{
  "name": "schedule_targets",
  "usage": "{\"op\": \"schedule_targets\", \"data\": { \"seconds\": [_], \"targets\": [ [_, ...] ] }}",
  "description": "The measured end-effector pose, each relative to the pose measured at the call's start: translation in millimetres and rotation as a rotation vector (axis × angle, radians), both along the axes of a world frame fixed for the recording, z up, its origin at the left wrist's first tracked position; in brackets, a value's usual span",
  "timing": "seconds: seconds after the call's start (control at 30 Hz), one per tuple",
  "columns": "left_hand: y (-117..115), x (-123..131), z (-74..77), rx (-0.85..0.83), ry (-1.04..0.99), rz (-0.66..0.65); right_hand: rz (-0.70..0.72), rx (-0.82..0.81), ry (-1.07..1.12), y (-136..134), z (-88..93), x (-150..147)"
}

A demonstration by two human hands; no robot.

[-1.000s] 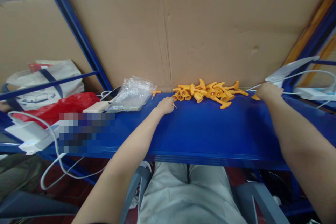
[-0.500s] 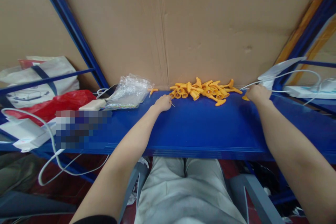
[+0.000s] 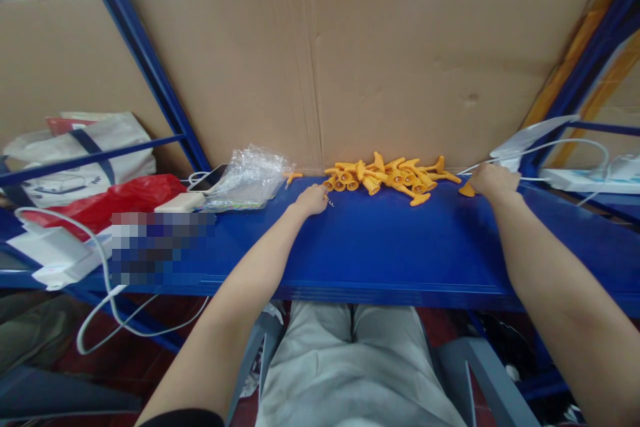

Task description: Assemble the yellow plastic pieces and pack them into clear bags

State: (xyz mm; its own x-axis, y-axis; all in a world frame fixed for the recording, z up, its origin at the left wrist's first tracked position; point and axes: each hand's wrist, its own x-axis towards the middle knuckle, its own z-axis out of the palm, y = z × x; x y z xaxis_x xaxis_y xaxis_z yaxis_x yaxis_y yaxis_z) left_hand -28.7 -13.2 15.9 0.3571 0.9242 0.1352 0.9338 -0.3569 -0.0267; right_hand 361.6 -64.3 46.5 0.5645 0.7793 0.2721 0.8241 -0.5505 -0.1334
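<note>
A pile of several small orange plastic parts (image 3: 387, 177) lies at the back of a blue shelf (image 3: 380, 247), against a cardboard sheet. My left hand (image 3: 311, 200) rests on the shelf just left of the pile, fingers curled, with a tiny metal spring (image 3: 330, 202) at its fingertips. My right hand (image 3: 493, 180) sits right of the pile, fingers closed on one orange part (image 3: 467, 191) that pokes out at its left side. A single orange part (image 3: 291, 177) lies apart to the left.
Crumpled clear plastic bags (image 3: 250, 177) and a phone (image 3: 210, 178) lie left of the pile. Further left are a red bag (image 3: 113, 200), a white tote (image 3: 80, 160) and a white charger with cable (image 3: 55, 257). White cables and a power strip (image 3: 585, 177) sit at the right.
My right hand has drawn slightly back toward me from the white cable, keeping the orange part. My left hand stays in place by the spring.
</note>
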Motion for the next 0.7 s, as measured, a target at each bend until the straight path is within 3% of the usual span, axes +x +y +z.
{"op": "schedule_targets", "data": {
  "seconds": [0.2,0.7],
  "targets": [
    [3,-1,-1.9,0.0,0.001,-0.006,0.033,0.044,-0.028,0,-3.6,1],
    [-6,3,8.3,0.016,0.011,0.07,0.053,-0.13,-0.039,12,2.4,2]
  ]
}}
